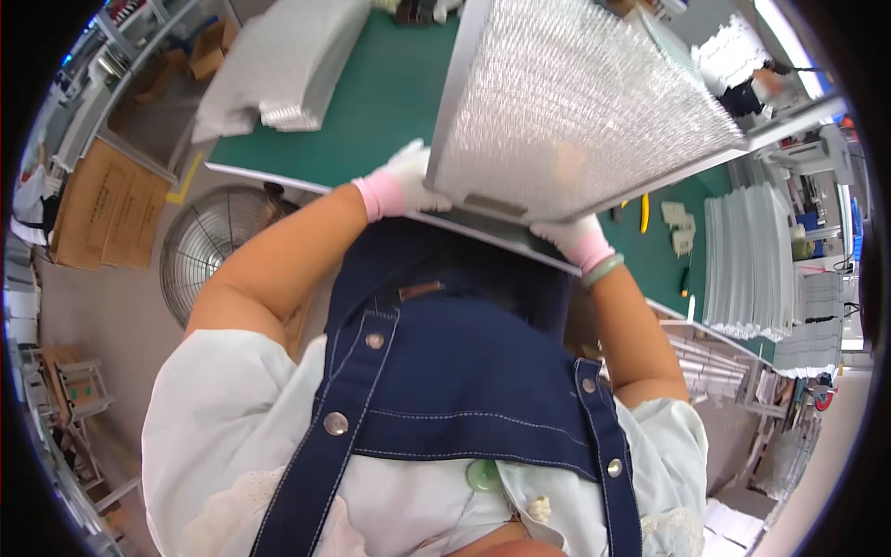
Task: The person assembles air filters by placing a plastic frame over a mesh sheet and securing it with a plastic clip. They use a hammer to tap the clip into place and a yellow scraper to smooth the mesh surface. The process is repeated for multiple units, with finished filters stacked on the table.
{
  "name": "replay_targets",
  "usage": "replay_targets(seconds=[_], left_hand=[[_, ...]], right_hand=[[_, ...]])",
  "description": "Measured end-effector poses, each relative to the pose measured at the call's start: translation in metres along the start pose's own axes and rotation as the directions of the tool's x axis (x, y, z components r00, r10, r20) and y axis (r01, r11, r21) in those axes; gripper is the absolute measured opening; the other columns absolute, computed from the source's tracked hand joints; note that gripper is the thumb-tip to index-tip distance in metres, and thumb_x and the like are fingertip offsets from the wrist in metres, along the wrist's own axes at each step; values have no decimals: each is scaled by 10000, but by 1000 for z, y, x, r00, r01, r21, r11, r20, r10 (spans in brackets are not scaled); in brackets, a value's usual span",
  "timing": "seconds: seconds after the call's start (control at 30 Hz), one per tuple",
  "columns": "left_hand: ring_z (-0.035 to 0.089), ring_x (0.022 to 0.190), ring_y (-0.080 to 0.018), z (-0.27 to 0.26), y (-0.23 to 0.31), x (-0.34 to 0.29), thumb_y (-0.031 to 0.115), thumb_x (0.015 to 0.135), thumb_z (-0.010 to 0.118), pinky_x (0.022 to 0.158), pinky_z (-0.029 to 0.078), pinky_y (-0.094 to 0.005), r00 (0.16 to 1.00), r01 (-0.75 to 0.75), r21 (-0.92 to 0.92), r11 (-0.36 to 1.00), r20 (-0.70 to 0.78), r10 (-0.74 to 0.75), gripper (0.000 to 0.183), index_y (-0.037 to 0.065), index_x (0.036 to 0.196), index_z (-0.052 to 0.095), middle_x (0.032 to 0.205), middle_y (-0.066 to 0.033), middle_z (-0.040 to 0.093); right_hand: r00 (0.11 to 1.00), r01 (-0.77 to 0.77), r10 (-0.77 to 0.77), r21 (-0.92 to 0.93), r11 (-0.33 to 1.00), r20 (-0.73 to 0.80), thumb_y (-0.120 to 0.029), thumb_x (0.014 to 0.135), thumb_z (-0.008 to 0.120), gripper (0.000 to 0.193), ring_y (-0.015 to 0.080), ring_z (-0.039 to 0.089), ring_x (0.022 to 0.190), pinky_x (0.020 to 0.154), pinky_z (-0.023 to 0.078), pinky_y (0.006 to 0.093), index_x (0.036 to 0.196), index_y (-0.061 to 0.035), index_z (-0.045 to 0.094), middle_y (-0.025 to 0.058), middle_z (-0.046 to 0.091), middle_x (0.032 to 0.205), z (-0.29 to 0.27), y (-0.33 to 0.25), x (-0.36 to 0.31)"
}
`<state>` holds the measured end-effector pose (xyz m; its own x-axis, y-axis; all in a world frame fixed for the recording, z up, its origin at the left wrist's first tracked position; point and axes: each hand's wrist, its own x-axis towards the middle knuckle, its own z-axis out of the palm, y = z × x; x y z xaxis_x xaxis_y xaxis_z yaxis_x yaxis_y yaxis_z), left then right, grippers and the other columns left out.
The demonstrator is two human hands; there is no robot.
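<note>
Cardboard boxes (109, 209), brown, several: left, standing on the floor.

Fan (212, 243), round wire guard: left, on the floor, close to the near left corner of the tabletop (388, 88), which is green with a pale edge.

Stack of pale sheets (288, 60), soft-looking: far left, on the tabletop, apart from both hands.

Left hand (401, 181), white glove, pink cuff: grasping the near left corner of the framed mesh panel; some fingertips hidden. Best kept on the metal border, level with its partner.

Framed mesh panel (580, 102), large, silvery, rigid border: centre, between the hands, reaching far over the tabletop, with a dark slot in its near border. Whether its border rests on the tabletop cannot be told. Being broad, it would probably handle best when steadied from two sides, without pressure on the mesh, which looks easily dented.

Right hand (568, 237), white glove, pink cuff: gripping the near right corner of the panel, fingers partly hidden. An even hold here should prevent twisting.

Yellow-handled tool (644, 213): right, on the tabletop; the panel's border is best lifted clear of it.

Small pale parts (680, 227): right, on the tabletop.

Stack of white panels (747, 265): far right, on the tabletop; a swinging corner could knock it.
</note>
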<state>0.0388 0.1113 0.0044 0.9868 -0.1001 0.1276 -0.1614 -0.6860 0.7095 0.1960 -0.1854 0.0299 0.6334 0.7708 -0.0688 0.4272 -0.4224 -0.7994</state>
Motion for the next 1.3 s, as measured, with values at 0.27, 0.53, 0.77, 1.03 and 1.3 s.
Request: replay_targets(seconds=[0.27, 0.53, 0.77, 1.03, 1.3], left_hand=[[599, 955, -100, -146, 200, 45, 171, 888, 719, 869, 483, -280, 897, -331, -590, 736, -438, 53, 335, -13, 1153, 627, 1026, -35, 672], [562, 814, -50, -143, 190, 57, 149, 908, 704, 760, 460, -236, 826, -285, -513, 809, -561, -64, 140, 29, 958, 652, 874, 18, 646], [539, 748, -30, -138, 188, 75, 144, 894, 735, 701, 451, -210, 827, -268, -557, 786, -551, -109, 184, 15, 990, 646, 822, 37, 639], [584, 774, -41, -137, 180, 75, 101, 916, 700, 732, 478, -219, 816, -306, -599, 740, -565, -120, 163, 1, 1028, 636, 864, 6, 678], [604, 794, -52, -137, 181, 76, 82, 914, 701, 750, 492, -231, 810, -310, -578, 755, -577, -109, 156, 5, 1031, 633, 891, -7, 692]], right_hand=[[973, -142, 155, -83, 986, 169, -181, 705, 845, 718, 276, 552, 1230, 1039, 444, 355, 1335, -24, 539, 124, 601, 1319, -21, -12, -1], [875, 478, -276, 621, 622, -398, -18, 916, 609, 205, 99, 589, 866, 849, 469, 260, 1117, 17, 620, 23, 659, 936, -122, -184, -7], [686, 694, -326, 452, 560, -650, -16, 883, 702, 226, 64, 578, 851, 808, 448, 229, 1097, -3, 630, 2, 651, 940, -118, -150, 16], [459, 768, -482, 60, 638, -746, -1, 797, 779, 863, 107, 588, 915, 857, 471, 227, 1517, 9, 304, 70, 620, 1080, -117, -179, 18], [850, 483, -489, -81, 872, -197, 68, 791, 747, 560, 157, 620, 1092, 936, 506, 291, 1322, 43, 571, 122, 647, 1256, -182, -205, 0]])
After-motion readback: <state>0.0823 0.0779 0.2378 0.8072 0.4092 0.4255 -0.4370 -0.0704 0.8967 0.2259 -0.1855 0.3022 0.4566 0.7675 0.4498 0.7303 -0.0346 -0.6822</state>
